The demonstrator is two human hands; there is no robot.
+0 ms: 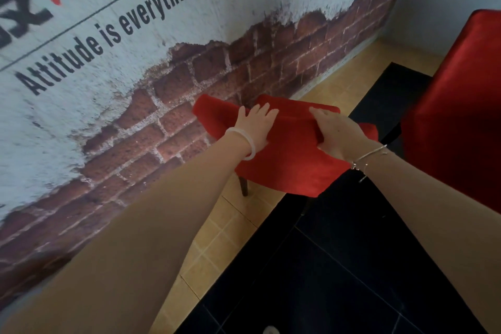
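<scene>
A red cloth cover [292,168] lies over the seat of a chair beside the wall; one dark chair leg [244,187] shows below it. My left hand [256,127], with a white bangle on the wrist, lies flat on the cloth with straight fingers. My right hand [337,134], with a thin chain bracelet, grips a fold of the same cloth, its fingers curled under the edge. Most of the chair is hidden by the cloth.
A wall [135,62] printed with brick and the words "Attitude is everything" runs along the left. A second chair in a shiny red cover [461,106] stands at the right. The floor has tan tiles [217,238] by the wall and black tiles [325,279] nearer me.
</scene>
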